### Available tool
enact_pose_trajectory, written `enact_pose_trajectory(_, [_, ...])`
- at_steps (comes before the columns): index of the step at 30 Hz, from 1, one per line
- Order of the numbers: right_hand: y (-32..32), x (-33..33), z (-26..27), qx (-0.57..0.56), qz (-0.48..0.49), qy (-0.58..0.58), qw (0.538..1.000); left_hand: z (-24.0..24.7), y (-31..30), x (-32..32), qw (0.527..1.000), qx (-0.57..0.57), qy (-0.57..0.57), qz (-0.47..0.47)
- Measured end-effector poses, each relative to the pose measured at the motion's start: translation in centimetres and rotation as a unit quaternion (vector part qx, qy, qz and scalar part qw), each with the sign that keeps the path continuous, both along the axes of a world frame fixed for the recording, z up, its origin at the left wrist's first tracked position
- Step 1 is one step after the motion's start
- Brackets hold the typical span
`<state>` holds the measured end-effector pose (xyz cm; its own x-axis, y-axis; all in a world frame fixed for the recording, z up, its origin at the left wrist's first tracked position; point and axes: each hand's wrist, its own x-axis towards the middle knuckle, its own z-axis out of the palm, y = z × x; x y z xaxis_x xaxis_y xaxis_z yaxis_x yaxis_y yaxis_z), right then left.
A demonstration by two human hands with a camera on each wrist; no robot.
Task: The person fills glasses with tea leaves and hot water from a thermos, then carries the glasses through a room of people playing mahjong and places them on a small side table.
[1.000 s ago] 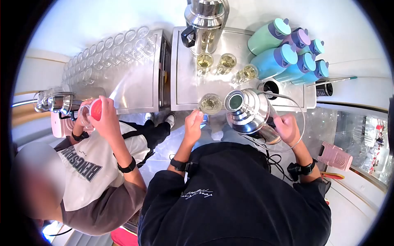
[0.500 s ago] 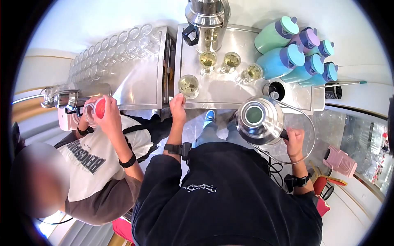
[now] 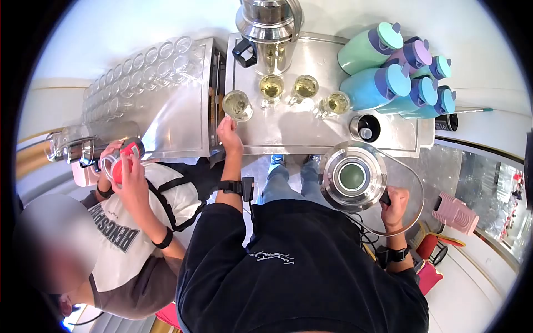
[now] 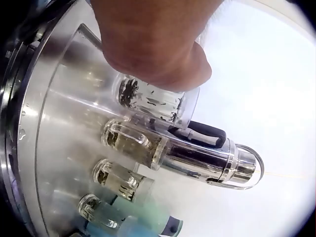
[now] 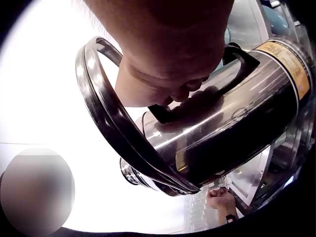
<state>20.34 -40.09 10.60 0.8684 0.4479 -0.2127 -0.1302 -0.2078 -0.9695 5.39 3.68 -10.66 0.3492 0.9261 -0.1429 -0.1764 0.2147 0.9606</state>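
Note:
At the left end of the steel table [image 3: 327,141], my left hand [image 3: 230,136] grips a glass mug [image 3: 237,105]. Dark loose tea leaves show inside that mug [image 4: 150,101] in the left wrist view; the hand hides part of it. My right hand [image 3: 395,204] holds a steel thermos flask [image 3: 353,175] by its black side handle [image 5: 242,69], in front of the table edge. The flask's mouth is uncovered and faces up toward the head camera. Three glass mugs of yellowish tea, among them a middle mug [image 3: 306,87], stand in a row beyond my hands.
A second steel thermos flask [image 3: 269,33] stands at the back. Several pastel jugs [image 3: 369,89] crowd the right end, near a dark round container [image 3: 366,130]. Rows of glass mugs [image 3: 144,72] fill the left table. Another person [image 3: 127,222] handles a red-lidded container [image 3: 123,166] there.
My left hand has carried its mug leftward, from the table's front edge onto its left end. My right hand has drawn the flask back toward my body and turned it more upright.

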Motion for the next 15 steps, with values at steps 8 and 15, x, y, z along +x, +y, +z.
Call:
enact_pose_trajectory(8, [-1.4, -1.5, 0.3, 0.001, -0.087, -0.007, 0.996, -1.6, 0.7, 1.5, 0.999, -0.030, -0.006, 0.022])
enact_pose_trajectory(15, [-4.2, -2.7, 0.0, -0.083, -0.133, -0.116, 0.981, -2.5, 0.6, 2.4, 0.998, -0.030, -0.034, 0.042])
